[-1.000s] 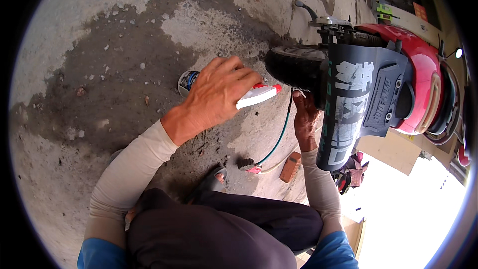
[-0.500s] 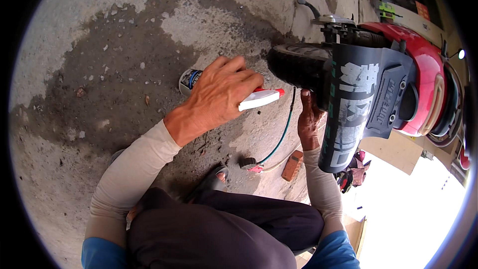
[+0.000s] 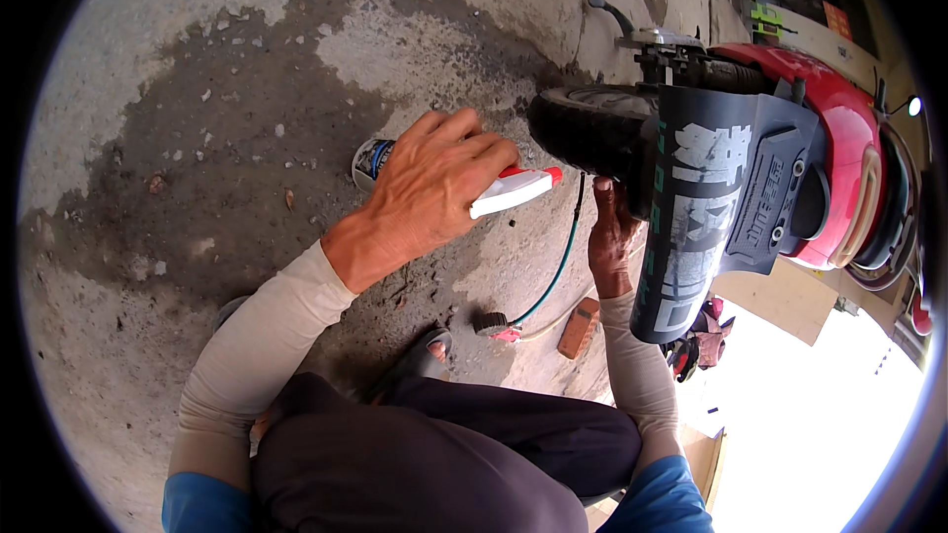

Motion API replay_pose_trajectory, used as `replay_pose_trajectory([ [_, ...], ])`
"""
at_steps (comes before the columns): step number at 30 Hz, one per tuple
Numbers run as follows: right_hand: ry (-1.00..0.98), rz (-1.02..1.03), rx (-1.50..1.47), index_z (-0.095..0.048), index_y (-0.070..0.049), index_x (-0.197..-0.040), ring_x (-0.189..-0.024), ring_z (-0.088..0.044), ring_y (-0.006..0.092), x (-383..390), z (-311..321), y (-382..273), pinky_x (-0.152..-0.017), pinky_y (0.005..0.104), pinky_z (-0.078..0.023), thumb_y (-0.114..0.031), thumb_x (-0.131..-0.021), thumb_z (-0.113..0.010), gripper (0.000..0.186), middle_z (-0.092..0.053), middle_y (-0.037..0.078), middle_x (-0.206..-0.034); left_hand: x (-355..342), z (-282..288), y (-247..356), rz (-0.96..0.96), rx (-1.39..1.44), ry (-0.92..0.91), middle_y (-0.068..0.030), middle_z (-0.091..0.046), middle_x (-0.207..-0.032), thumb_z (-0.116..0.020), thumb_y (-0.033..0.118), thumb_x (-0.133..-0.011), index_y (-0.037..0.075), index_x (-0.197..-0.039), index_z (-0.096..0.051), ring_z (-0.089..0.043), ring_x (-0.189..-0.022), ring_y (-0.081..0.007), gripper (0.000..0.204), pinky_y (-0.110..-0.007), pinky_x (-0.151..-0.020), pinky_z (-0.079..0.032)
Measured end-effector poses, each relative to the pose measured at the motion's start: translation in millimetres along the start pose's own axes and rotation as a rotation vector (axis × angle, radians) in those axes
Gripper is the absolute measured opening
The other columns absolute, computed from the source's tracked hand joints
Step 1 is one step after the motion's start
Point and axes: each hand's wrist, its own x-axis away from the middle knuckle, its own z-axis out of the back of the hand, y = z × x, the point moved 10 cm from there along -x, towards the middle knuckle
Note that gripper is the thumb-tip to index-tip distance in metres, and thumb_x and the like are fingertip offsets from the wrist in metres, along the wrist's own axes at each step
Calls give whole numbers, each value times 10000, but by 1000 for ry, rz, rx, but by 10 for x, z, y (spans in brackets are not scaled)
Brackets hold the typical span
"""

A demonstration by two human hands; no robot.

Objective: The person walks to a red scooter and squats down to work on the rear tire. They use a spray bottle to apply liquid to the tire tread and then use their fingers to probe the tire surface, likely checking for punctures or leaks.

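Left grip (image 3: pixel 420 183) closed round a spray bottle (image 3: pixel 369 164), back of the hand uppermost. Bottle is mostly under the palm; one end shows just left of the knuckles. Label there: dark ground, blue and pale print, largely covered by the hand. Contents hidden, fill level cannot be told. White trigger head (image 3: pixel 513 194) with red parts pokes out right of the same grip, red tip aimed toward the wheel, short of touching it.

Right grip (image 3: pixel 614 234) is up against the underside of the tyre (image 3: pixel 583 128), thumb raised; other fingers mostly out of sight, so cannot tell whether it is closed on anything.

Most writing sits just right of the right grip: black mudflap (image 3: pixel 681 217) with large silver characters, worn in places, plus a column of small green print along its near edge. Black bracket (image 3: pixel 765 188) beyond it carries raised lettering and two bolts. Red scooter (image 3: pixel 857 153) farther right.

Below and between the two grips: teal hose (image 3: pixel 561 281) running from near the right thumb down to a dark-and-red gauge (image 3: pixel 493 325). Reddish block (image 3: pixel 579 329) beside that, on the concrete floor (image 3: pixel 326 237).
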Motion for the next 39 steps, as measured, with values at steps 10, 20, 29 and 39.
replay_pose_trajectory([
  [10,-256,-387,19,-709,-78,-1257,-1045,-680,291,-80,-249,111,-918,450,-512,-425,-974,-805,458,-743,134,-1163,-6,20,19,-46,-25,77,-45,-724,-1001,-822,153,-848,69,-1076,-732,-642,-1005,-244,259,-394,-851,-476],
  [20,-71,-224,-229,-649,-49,-1327,-1129,-641,304,-89,3,-58,-979,437,-489,-426,-988,-782,524,-696,147,-1238,-4,-13,4,4,-6,10,-41,-713,-972,-823,176,-846,82,-1029,-721,-638,-982,-241,230,-388,-844,-463],
  [29,-53,-123,-56,-573,-60,-1482,-1327,-561,375,-111,44,-111,-1128,478,-397,-443,-1046,-700,595,-614,176,-1464,-11,13,34,-51,-1,53,-42,-727,-985,-822,175,-841,71,-1033,-715,-636,-991,-238,244,-395,-844,-463],
  [39,-26,-95,-43,-573,-67,-1492,-1340,-551,397,-127,24,-122,-1145,501,-385,-470,-1047,-690,612,-601,192,-1489,-2,-25,62,-99,-2,68,-32,-735,-886,-766,228,-909,75,-984,-740,-600,-926,-201,172,-372,-834,-448],
])
